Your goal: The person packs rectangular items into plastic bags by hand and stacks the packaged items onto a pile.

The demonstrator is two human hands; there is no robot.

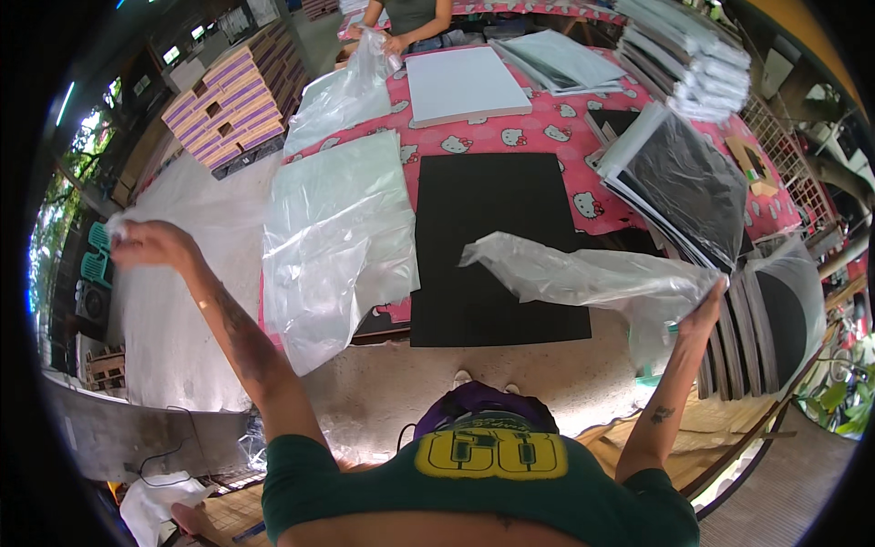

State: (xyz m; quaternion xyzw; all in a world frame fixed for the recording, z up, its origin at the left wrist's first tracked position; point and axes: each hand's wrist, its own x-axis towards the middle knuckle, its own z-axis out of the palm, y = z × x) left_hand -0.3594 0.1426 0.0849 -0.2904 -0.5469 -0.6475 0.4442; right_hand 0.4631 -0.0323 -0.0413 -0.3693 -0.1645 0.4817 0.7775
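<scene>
My left hand (153, 246) is raised far out to the left, its fingers closed on a clear plastic bag (223, 213) that trails to the right, blurred by motion. Out on the right, my right hand (704, 312) grips the edge of another clear plastic bag (583, 273). That bag stretches leftward over a black rectangular sheet (492, 219), which lies flat at the table's near edge. Left of the sheet is a pile of clear plastic bags (337, 228), partly hanging over the edge.
A pink patterned cloth (547, 137) covers the table. White sheets (465, 82) are stacked beyond the black one. Bagged black sheets (684, 182) and wrapped bundles (693, 68) are piled right. A co-worker (415, 18) handles plastic across the table. Purple-and-tan boxes (232, 100) stand far left.
</scene>
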